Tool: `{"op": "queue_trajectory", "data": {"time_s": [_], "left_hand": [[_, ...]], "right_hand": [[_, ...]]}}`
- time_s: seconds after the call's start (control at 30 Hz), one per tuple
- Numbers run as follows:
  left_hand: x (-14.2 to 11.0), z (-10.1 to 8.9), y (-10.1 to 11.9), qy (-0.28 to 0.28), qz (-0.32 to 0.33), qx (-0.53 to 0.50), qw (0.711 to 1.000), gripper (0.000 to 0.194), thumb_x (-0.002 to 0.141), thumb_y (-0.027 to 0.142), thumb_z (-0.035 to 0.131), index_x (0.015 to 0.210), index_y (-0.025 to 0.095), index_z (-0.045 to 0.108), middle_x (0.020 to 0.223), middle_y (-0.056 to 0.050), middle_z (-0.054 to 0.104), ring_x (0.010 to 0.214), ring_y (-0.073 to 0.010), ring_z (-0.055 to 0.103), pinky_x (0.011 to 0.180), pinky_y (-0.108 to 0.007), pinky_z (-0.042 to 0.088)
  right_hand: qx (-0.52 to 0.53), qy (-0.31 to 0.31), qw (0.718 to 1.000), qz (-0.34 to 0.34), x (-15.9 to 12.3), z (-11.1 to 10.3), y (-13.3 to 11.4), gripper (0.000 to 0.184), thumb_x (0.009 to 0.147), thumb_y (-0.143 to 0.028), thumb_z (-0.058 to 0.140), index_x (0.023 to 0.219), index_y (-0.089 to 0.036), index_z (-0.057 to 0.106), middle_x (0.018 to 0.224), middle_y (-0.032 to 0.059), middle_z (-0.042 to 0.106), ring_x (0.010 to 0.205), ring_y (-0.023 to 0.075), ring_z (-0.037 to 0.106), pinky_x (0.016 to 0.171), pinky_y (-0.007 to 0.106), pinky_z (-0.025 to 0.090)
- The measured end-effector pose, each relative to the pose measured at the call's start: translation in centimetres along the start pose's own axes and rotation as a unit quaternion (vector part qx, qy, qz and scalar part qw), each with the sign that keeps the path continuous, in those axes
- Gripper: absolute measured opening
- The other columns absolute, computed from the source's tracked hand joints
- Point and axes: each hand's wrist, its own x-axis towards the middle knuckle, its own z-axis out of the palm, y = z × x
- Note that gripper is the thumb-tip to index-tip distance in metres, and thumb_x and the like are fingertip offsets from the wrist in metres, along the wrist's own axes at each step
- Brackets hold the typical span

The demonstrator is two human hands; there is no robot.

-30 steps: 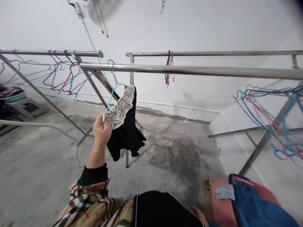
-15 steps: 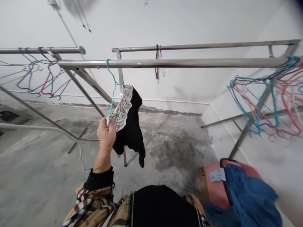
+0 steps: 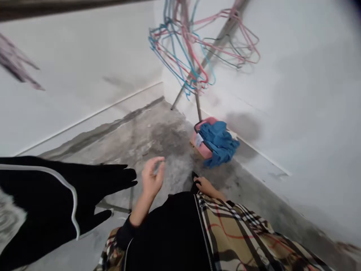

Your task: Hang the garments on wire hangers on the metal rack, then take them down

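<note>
My left hand (image 3: 152,178) is in front of my body in mid-air. Its fingers are curved, with a gap between thumb and forefinger and nothing held. To its left hangs a black garment (image 3: 93,188) with white lace (image 3: 9,216) at the left edge of the view. A pale curved strip (image 3: 72,192) shows across the black cloth. My right hand (image 3: 207,186) is low by my jacket, its fingers curled around something small and dark that I cannot make out.
Blue and pink hangers (image 3: 183,56) hang in a tangle near the corner by slanted metal legs (image 3: 214,49). A pink basket (image 3: 201,148) with blue cloth (image 3: 220,139) stands on the concrete floor by the right wall. A blurred metal rail (image 3: 56,5) crosses the top left.
My left hand has let go of the lace edge of the black garment and drawn away to its right. The view has turned right and downward, towards the basket.
</note>
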Motion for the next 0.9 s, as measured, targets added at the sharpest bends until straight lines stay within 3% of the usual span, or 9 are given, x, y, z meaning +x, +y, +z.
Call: {"op": "queue_trajectory", "data": {"time_s": [0.07,0.13,0.23,0.33,0.43,0.63,0.8,0.9], "left_hand": [[-0.3,3.6,0.2,-0.125,-0.005,-0.024,0.992,0.016,0.090,0.026,0.054,0.096,0.020,0.067,0.095,-0.007,0.073,0.091,-0.0206,0.069,0.084,-0.036,0.053],[-0.4,6.0,0.3,-0.220,0.011,-0.031,0.975,0.018,0.090,0.028,0.053,0.095,0.021,0.069,0.095,-0.007,0.075,0.089,-0.0204,0.070,0.082,-0.035,0.054],[0.0,8.3,0.3,-0.296,0.024,-0.010,0.955,0.020,0.090,0.029,0.053,0.096,0.023,0.070,0.094,-0.006,0.075,0.088,-0.0204,0.070,0.081,-0.034,0.054],[0.9,10.4,0.4,-0.308,0.007,0.032,0.951,0.021,0.091,0.030,0.052,0.099,0.024,0.070,0.094,-0.005,0.075,0.089,-0.0202,0.070,0.082,-0.034,0.054],[2.0,13.2,1.0,-0.312,-0.019,0.055,0.948,0.023,0.091,0.032,0.051,0.101,0.023,0.071,0.095,-0.005,0.075,0.089,-0.0194,0.070,0.081,-0.032,0.053],[4.6,19.6,2.6,-0.319,-0.013,0.094,0.943,0.022,0.091,0.032,0.052,0.097,0.024,0.071,0.094,-0.005,0.076,0.088,-0.0204,0.071,0.080,-0.032,0.054],[6.0,23.8,3.5,-0.322,-0.027,0.109,0.940,0.021,0.090,0.030,0.052,0.095,0.023,0.071,0.091,-0.005,0.076,0.084,-0.0198,0.071,0.078,-0.031,0.054],[6.1,25.3,4.2,-0.326,-0.068,0.094,0.938,0.021,0.090,0.030,0.053,0.096,0.023,0.071,0.090,-0.005,0.075,0.082,-0.0189,0.071,0.077,-0.030,0.054]], "right_hand": [[0.000,0.006,1.000,0.026,-0.4,-0.6,1.7,0.026,0.090,-0.024,0.059,0.115,-0.014,0.062,0.119,0.0098,0.063,0.114,0.0209,0.057,0.101,0.040,0.044],[-0.005,0.011,0.999,0.051,-0.6,-1.7,3.4,0.028,0.089,-0.019,0.056,0.116,-0.013,0.063,0.118,0.0114,0.064,0.115,0.0201,0.057,0.101,0.033,0.042],[-0.016,0.020,0.997,0.077,0.5,-4.3,6.3,0.030,0.090,-0.018,0.050,0.116,-0.015,0.065,0.116,0.0114,0.065,0.113,0.0195,0.058,0.099,0.027,0.040],[-0.034,0.033,0.994,0.096,3.9,-8.3,9.2,0.034,0.090,-0.020,0.047,0.120,-0.014,0.063,0.120,0.0131,0.064,0.116,0.0206,0.056,0.100,0.027,0.038],[-0.055,0.054,0.990,0.121,9.0,-13.0,12.0,0.040,0.091,-0.021,0.044,0.128,-0.011,0.057,0.129,0.0168,0.057,0.123,0.0229,0.051,0.102,0.030,0.036],[-0.089,0.089,0.979,0.158,19.3,-21.8,16.9,0.046,0.090,-0.020,0.043,0.134,-0.013,0.053,0.155,0.0182,0.026,0.140,0.0344,0.028,0.109,0.047,0.028],[-0.070,0.066,0.987,0.129,24.1,-25.3,20.0,0.039,0.085,-0.013,0.047,0.119,-0.014,0.066,0.158,0.0150,0.023,0.148,0.0381,0.005,0.114,0.056,0.008],[-0.016,0.049,0.993,0.108,25.1,-26.2,21.1,0.031,0.084,-0.016,0.052,0.109,-0.008,0.070,0.145,0.0231,0.044,0.147,0.0367,0.010,0.114,0.056,0.002]]}}
